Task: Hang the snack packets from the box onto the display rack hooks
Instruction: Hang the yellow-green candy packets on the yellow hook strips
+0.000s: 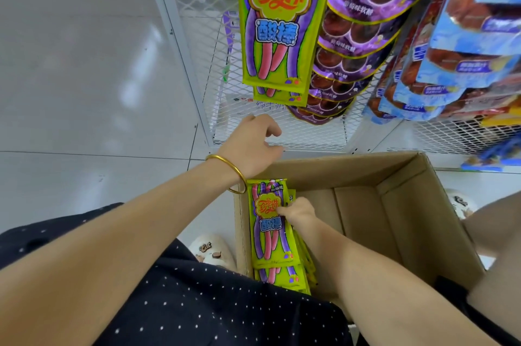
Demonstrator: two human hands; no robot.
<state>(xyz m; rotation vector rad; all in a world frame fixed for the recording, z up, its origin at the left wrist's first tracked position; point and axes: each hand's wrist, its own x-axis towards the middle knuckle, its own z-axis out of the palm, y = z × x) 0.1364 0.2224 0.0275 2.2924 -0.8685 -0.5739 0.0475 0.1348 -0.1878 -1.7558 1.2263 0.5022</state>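
A brown cardboard box (406, 204) stands on the floor below the rack. Against its left wall leans a stack of lime-green snack packets (267, 235) with pink and purple sticks printed on them. My right hand (297, 211) reaches into the box and pinches the front packet near its orange logo. My left hand (253, 145), with a gold bangle on the wrist, hovers over the box's far left corner, fingers loosely curled and holding nothing. Matching green packets (277, 21) hang on the white mesh display rack (205, 43) above.
Purple packets (352, 43) and blue packets (456, 49) hang in rows to the right of the green ones. White tiled floor (84, 77) lies to the left. My slippered foot (214, 251) is beside the box's left wall. My dotted dark clothing fills the bottom.
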